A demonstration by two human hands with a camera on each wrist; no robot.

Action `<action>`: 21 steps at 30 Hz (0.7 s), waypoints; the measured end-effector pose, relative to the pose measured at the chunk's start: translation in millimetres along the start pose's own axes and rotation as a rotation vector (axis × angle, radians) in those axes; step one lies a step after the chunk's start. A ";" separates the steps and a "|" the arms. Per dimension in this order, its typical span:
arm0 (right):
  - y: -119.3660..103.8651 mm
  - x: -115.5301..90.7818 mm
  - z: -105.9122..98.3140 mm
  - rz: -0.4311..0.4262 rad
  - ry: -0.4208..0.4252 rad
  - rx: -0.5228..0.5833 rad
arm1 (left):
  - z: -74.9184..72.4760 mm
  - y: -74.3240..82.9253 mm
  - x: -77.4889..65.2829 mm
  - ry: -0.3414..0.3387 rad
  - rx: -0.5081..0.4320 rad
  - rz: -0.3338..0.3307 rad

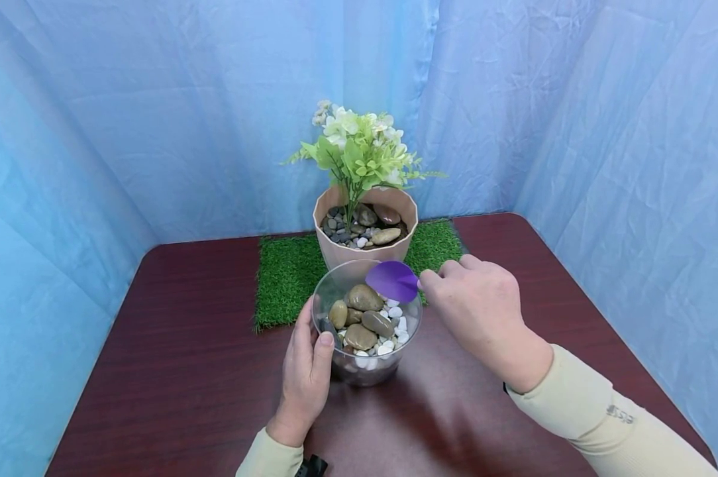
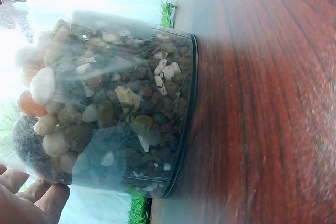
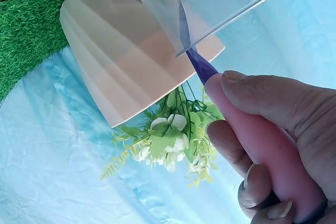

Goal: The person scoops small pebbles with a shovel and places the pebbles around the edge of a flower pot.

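A clear plastic container (image 1: 367,379) stands on the table, filled with pebbles (image 1: 363,298): larger brown stones on top and small white ones along the right side. Around its left side curls my left hand (image 1: 304,374), thumb near the rim. My right hand (image 1: 481,301) grips the pink handle (image 3: 257,140) of a small trowel with a purple blade (image 1: 393,281). That blade dips inside the container at the far right of the rim, over the white pebbles. Through the container's wall (image 2: 100,166), the left wrist view shows layers of mixed gravel, with fingers of the left hand beside it.
Right behind the container, a beige flowerpot (image 1: 365,254) holds pebbles and white flowers with green leaves (image 1: 359,149). It stands on a green artificial-grass mat (image 1: 284,278). Blue curtains (image 1: 216,119) enclose the dark red wooden table (image 1: 186,371) at the back and sides.
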State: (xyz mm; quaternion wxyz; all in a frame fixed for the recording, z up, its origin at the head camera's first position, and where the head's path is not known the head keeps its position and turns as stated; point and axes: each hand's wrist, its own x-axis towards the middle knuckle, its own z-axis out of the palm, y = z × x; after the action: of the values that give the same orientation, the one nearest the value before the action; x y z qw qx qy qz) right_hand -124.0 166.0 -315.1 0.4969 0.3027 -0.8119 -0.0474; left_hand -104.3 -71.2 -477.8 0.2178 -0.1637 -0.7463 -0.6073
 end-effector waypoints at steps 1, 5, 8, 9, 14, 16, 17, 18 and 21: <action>-0.2 0.2 0.2 -0.005 -0.006 -0.004 | 0.0 0.1 -0.1 0.001 0.000 0.000; -0.2 -0.4 1.3 -0.018 -0.052 -0.040 | 0.0 0.3 -0.3 0.002 0.000 0.002; -0.6 -0.9 3.1 -0.027 -0.079 -0.060 | -0.1 0.6 -0.3 0.004 0.002 0.002; -0.7 -1.1 4.1 -0.030 -0.080 -0.060 | -0.2 0.7 -0.2 0.004 0.003 0.002; -0.8 -1.8 9.2 -0.045 -0.082 -0.067 | -0.4 1.0 -0.2 0.003 0.001 0.001; -0.5 -2.0 10.6 -0.047 -0.105 -0.074 | -0.4 1.2 -0.3 0.000 0.001 -0.002; -0.5 -2.1 11.0 -0.048 -0.117 -0.076 | -0.4 1.2 -0.2 -0.001 0.001 -0.004; -0.4 -2.3 11.5 -0.049 -0.132 -0.077 | -0.4 1.3 -0.2 -0.003 0.002 -0.005; -0.1 -2.4 12.5 -0.051 -0.177 -0.080 | -0.3 1.1 -0.2 -0.005 0.005 -0.009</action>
State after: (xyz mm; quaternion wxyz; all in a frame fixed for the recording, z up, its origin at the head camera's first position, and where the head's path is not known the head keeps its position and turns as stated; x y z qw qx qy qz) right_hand -133.6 164.4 -323.2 0.4333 0.2980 -0.8422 -0.1189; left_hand -103.5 -71.3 -476.9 0.2137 -0.1612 -0.7492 -0.6059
